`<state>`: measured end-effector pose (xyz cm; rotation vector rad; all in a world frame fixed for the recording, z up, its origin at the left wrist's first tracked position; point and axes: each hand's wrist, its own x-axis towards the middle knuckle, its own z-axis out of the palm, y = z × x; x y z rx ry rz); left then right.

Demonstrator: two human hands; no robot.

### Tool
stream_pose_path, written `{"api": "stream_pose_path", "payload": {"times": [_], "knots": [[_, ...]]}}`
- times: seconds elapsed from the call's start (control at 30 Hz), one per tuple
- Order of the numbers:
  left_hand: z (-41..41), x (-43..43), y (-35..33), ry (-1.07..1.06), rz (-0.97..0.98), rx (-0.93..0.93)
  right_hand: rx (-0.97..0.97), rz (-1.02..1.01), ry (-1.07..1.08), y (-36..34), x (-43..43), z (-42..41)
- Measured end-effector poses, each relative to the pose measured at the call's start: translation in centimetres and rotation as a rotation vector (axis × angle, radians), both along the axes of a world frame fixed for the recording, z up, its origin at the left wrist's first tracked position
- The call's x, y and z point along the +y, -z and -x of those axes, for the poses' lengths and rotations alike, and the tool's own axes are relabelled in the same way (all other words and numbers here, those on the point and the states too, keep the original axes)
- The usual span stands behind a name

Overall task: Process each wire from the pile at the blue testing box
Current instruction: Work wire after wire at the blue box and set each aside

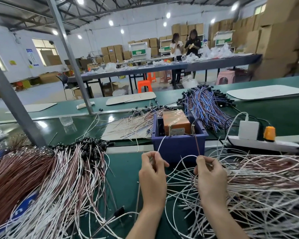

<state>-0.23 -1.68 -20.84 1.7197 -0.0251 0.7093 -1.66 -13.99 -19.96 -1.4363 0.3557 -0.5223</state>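
Observation:
The blue testing box (178, 145) stands on the green table straight ahead, with an orange unit (176, 122) inside and two brass posts at its front edge. My left hand (152, 171) pinches a white wire end (160, 144) that reaches up to the left post. A brown wire end (196, 144) runs up to the right post from my right hand (209, 175), which pinches it. Under my right hand spreads a loose pile of white and brown wires (248, 183).
A bundle of brown and white wires with black caps (59, 169) fills the left. Behind the box lie pale wires (133, 123) and blue wires (207, 107). A white power strip (259, 143) with plugs sits right. A grey post (16, 107) rises left. Two people stand far back.

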Motion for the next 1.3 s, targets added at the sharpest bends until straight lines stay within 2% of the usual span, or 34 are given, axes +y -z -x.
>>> {"api": "stream_pose_path", "payload": {"times": [0.37,1.17,1.3], "knots": [[-0.21,0.04,0.42,0.024,-0.086,-0.052,-0.022,0.077,0.000,0.51,0.10,0.04],[-0.30,0.10,0.59,0.047,-0.080,-0.094,-0.025,0.121,0.011,0.25,0.19,0.42],[-0.40,0.09,0.59,0.033,-0.074,-0.051,-0.019,0.096,-0.010,0.25,0.13,0.41]]}}
